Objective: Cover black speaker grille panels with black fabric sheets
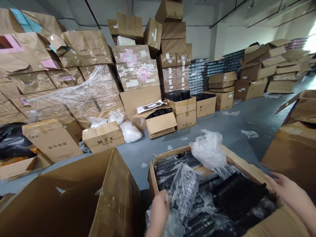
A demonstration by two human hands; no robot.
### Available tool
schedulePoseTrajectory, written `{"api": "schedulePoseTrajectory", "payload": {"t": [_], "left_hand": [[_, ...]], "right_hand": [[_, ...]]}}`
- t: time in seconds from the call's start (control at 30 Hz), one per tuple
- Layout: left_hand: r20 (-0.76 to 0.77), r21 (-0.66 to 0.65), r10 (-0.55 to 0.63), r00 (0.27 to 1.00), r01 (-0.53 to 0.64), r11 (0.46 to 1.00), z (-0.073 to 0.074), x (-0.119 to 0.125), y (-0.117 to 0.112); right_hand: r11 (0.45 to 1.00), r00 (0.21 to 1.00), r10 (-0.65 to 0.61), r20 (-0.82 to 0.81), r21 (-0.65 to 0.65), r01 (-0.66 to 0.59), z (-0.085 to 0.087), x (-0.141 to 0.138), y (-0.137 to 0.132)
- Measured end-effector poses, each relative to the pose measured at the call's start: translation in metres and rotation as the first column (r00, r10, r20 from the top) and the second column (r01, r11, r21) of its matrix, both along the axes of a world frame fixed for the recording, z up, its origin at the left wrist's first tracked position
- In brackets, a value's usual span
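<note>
My left hand [160, 208] is closed on a crumpled clear plastic bag [184, 189] at the left side of an open carton [243, 160]. The carton holds several black plastic parts [239, 194], many wrapped in clear film. A bunched whitish plastic bag [208, 148] lies on its far rim. My right hand [283, 187] is by the carton's right edge with its fingers stretched out, holding nothing that I can see. Whether it touches the cardboard is unclear.
A large open carton [116, 197] stands at the left, its inside mostly dark. Another brown carton [291, 151] is at the right. Stacked boxes [91, 89] line the wall. Scraps of plastic [250, 134] lie on the grey floor [217, 120].
</note>
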State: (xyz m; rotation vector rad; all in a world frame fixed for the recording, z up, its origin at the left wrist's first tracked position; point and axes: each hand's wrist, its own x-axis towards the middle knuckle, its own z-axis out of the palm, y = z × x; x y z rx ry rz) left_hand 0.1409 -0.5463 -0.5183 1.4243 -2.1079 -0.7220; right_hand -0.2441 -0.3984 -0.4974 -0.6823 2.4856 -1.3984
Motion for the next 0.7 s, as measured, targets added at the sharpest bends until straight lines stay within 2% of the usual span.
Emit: {"api": "schedulePoseTrajectory", "payload": {"t": [0.03,0.07,0.1,0.13,0.17,0.2,0.23,0.27,0.33,0.37,0.4,0.5,0.53,0.63,0.7], "left_hand": [[-0.138,0.027,0.051,0.989,-0.048,0.998,0.0,0.001,0.004],[-0.279,0.072,0.108,0.954,-0.091,0.993,-0.001,0.0,0.009],[-0.399,0.127,0.167,0.901,-0.126,0.984,-0.003,-0.005,0.015],[-0.479,0.181,0.217,0.851,-0.147,0.973,-0.006,-0.012,0.023],[-0.524,0.229,0.262,0.81,-0.163,0.96,-0.01,-0.021,0.031],[-0.545,0.264,0.291,0.786,-0.168,0.95,-0.014,-0.03,0.04],[-0.55,0.282,0.3,0.78,-0.164,0.945,-0.017,-0.038,0.047],[-0.544,0.284,0.286,0.789,-0.147,0.947,-0.02,-0.044,0.053],[-0.52,0.264,0.211,0.828,-0.078,0.961,-0.019,-0.048,0.057],[-0.517,0.254,0.185,0.836,-0.056,0.966,-0.015,-0.046,0.055],[-0.524,0.248,0.182,0.832,-0.056,0.967,-0.009,-0.04,0.049],[-0.596,0.256,0.267,0.758,-0.135,0.957,0.016,-0.018,0.02],[-0.604,0.268,0.263,0.753,-0.119,0.956,0.023,-0.012,0.011],[-0.534,0.244,0.095,0.84,0.046,0.969,0.033,-0.005,-0.007],[-0.457,0.166,0.012,0.889,0.071,0.984,0.03,-0.008,-0.009]], "right_hand": [[0.998,0.998,0.058,0.015,-0.032,-0.058,-0.002,0.025,-0.002],[0.971,0.979,0.198,0.037,-0.142,-0.191,-0.005,0.056,-0.005],[0.911,0.929,0.362,0.075,-0.242,-0.335,-0.011,0.09,-0.008],[0.827,0.847,0.521,0.107,-0.308,-0.47,-0.018,0.125,-0.013],[0.735,0.759,0.641,0.114,-0.377,-0.564,-0.026,0.158,-0.018],[0.665,0.678,0.722,0.14,-0.412,-0.623,-0.034,0.186,-0.022],[0.675,0.666,0.721,0.193,-0.415,-0.61,-0.042,0.208,-0.027],[0.744,0.703,0.656,0.275,-0.392,-0.541,-0.048,0.222,-0.031],[0.866,0.781,0.474,0.408,-0.378,-0.328,-0.057,0.228,-0.037],[0.891,0.794,0.406,0.453,-0.389,-0.234,-0.059,0.224,-0.039],[0.894,0.791,0.377,0.482,-0.413,-0.174,-0.059,0.216,-0.039],[0.88,0.73,0.423,0.537,-0.436,-0.189,-0.058,0.193,-0.035],[0.882,0.72,0.429,0.546,-0.426,-0.204,-0.057,0.188,-0.032],[0.893,0.73,0.41,0.547,-0.402,-0.201,-0.054,0.182,-0.024],[0.864,0.69,0.477,0.545,-0.432,-0.257,-0.048,0.181,-0.022]]}}
